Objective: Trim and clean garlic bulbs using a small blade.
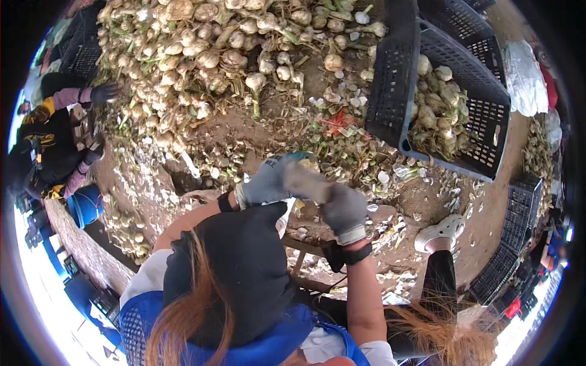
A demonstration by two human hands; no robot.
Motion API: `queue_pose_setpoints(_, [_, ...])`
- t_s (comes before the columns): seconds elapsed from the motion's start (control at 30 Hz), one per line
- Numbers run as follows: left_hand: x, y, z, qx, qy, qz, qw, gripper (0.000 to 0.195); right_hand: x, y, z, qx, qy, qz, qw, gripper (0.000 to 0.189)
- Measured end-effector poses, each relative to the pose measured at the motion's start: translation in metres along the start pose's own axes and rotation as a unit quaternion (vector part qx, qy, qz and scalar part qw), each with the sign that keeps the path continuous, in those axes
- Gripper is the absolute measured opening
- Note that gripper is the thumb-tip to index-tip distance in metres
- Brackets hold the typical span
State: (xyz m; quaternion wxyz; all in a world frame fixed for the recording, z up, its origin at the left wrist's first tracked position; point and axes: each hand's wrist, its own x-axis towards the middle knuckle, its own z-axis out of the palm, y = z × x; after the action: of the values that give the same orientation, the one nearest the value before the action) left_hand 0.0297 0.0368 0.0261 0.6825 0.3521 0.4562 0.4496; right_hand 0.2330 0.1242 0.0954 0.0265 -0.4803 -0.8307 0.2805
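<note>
My left hand (267, 184), in a grey knit glove with a blue-green fingertip area, is in front of my chest with its fingers curled. A pale, yellowish thing (311, 163) shows at its fingertips, too blurred to name. Close beside it on the right, my right hand (346, 211), in a dirty grey glove, is closed like a fist. A blurred tan thing (307, 184) reaches from this fist to the left hand; motion hides what it is. Ahead of both hands lies a large heap of garlic bulbs (208, 59) with stalks attached.
A black plastic crate (480, 171) at right holds trimmed bulbs (439, 107). Cut stalks and papery skins (352, 151) litter the dirt floor. A co-worker's gloved hand (104, 93) is at the heap's left edge, above a blue bucket (85, 206). More black crates (517, 228) line the right side.
</note>
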Motion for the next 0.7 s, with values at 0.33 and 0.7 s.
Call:
queue_pose_setpoints(0.33, [0.000,0.033,0.000,-0.063,-0.086,-0.074,0.992,0.059,0.004,-0.008,0.001,-0.042,-0.060,-0.022,0.997,0.012])
queue_pose_setpoints(0.7, [0.003,0.065,0.019,0.284,0.064,-0.015,0.957,0.061,0.010,0.046,-0.003,-0.047,-0.161,0.230,0.959,0.027])
